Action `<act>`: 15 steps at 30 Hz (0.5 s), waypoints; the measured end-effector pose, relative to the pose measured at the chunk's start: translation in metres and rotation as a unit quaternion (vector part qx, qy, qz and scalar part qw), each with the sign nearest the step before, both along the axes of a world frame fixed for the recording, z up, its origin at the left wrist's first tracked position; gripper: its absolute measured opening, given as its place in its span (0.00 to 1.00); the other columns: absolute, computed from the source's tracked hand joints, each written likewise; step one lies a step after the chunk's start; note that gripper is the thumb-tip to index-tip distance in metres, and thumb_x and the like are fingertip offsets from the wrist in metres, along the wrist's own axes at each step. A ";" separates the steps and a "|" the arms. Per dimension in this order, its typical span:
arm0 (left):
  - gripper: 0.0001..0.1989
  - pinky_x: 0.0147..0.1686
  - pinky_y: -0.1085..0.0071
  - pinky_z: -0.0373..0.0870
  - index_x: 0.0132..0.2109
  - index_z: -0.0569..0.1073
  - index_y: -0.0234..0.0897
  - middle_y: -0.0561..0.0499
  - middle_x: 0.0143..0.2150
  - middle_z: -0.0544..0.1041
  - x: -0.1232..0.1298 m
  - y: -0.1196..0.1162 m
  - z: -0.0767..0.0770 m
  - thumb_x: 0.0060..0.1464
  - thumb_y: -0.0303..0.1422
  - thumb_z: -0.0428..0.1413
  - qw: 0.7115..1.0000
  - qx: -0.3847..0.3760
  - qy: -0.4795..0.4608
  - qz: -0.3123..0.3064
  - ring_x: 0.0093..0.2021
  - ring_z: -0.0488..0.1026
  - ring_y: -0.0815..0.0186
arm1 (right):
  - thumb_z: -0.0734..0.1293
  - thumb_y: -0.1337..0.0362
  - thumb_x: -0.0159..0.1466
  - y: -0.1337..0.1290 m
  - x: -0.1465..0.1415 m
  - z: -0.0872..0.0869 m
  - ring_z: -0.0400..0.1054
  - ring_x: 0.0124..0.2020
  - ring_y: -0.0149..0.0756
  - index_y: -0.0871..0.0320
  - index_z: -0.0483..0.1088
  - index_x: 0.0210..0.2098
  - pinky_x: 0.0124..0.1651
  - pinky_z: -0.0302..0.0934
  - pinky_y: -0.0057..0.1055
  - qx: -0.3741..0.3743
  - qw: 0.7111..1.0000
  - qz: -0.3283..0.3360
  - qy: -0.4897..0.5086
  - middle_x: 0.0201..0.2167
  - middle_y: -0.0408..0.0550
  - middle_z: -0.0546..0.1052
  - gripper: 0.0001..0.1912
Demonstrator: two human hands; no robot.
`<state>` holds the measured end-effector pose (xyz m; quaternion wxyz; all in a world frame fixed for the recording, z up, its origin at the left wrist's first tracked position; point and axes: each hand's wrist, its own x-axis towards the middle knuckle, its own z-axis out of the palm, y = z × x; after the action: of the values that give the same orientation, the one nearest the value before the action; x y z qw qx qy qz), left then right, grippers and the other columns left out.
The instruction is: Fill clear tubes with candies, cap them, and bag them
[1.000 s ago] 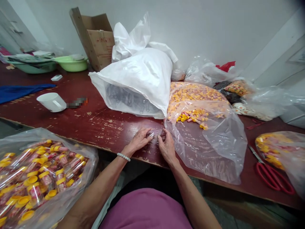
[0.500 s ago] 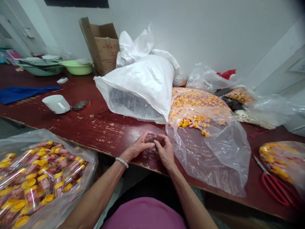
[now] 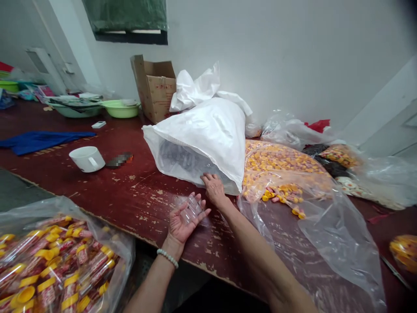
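My left hand (image 3: 181, 222) is palm up over the table, its fingers curled loosely around a few clear plastic tubes (image 3: 191, 209). A beaded bracelet circles that wrist. Just beyond, my right hand (image 3: 214, 188) is at the mouth of a white sack (image 3: 208, 126), back of the hand up and fingers stretched toward the opening. Nothing shows in its fingers, though the fingertips reach over the sack's lower lip. Inside the sack, more clear tubes (image 3: 182, 157) are dimly visible.
At lower left a clear bag (image 3: 125, 243) holds yellow-capped tubes (image 3: 70, 282). A bag of yellow caps (image 3: 283, 161) lies open on the right. A white mug (image 3: 85, 158), blue cloth (image 3: 42, 140), green basin (image 3: 122, 111) and cardboard box (image 3: 161, 95) stand farther back. Scissors (image 3: 395, 271) lie far right.
My hands were close together over the clear tubes. Now the left is turned palm up with them, and the right has moved forward to the sack's mouth. The camera view has tilted upward.
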<state>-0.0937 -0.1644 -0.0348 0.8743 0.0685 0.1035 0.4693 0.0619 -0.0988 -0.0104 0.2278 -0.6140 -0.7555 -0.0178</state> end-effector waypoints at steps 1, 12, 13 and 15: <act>0.17 0.52 0.52 0.67 0.50 0.71 0.36 0.46 0.48 0.77 -0.001 0.001 -0.001 0.50 0.27 0.54 1.000 0.003 0.004 0.002 0.48 0.73 0.57 | 0.58 0.75 0.61 0.009 0.000 -0.001 0.61 0.50 0.42 0.55 0.71 0.45 0.49 0.60 0.37 -0.006 1.000 0.010 -0.009 0.51 0.51 0.70 0.17; 0.25 0.39 0.71 0.70 0.49 0.68 0.37 0.49 0.43 0.74 0.022 -0.005 -0.003 0.40 0.27 0.62 0.913 0.141 0.345 0.163 0.40 0.72 0.67 | 0.61 0.66 0.63 -0.032 0.015 -0.004 0.70 0.38 0.33 0.58 0.61 0.53 0.42 0.64 0.32 -0.024 0.976 0.015 0.214 0.40 0.48 0.76 0.19; 0.25 0.42 0.70 0.69 0.49 0.67 0.38 0.48 0.45 0.73 0.026 -0.006 -0.005 0.40 0.28 0.62 0.887 0.177 0.382 0.190 0.44 0.72 0.66 | 0.62 0.63 0.62 -0.045 0.016 -0.004 0.71 0.37 0.33 0.57 0.61 0.53 0.40 0.65 0.31 -0.032 0.956 0.030 0.288 0.38 0.46 0.76 0.19; 0.26 0.48 0.67 0.68 0.49 0.65 0.38 0.46 0.49 0.72 0.033 -0.008 -0.008 0.41 0.29 0.62 0.826 0.251 0.454 0.221 0.49 0.70 0.63 | 0.64 0.61 0.61 -0.071 0.017 -0.005 0.71 0.36 0.33 0.56 0.63 0.51 0.39 0.65 0.31 -0.044 0.912 0.061 0.402 0.36 0.44 0.77 0.18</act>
<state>-0.0610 -0.1727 -0.0430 0.5541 0.4665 0.3796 0.5756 0.0788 -0.1699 -0.0156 0.4856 -0.5315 -0.6358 0.2783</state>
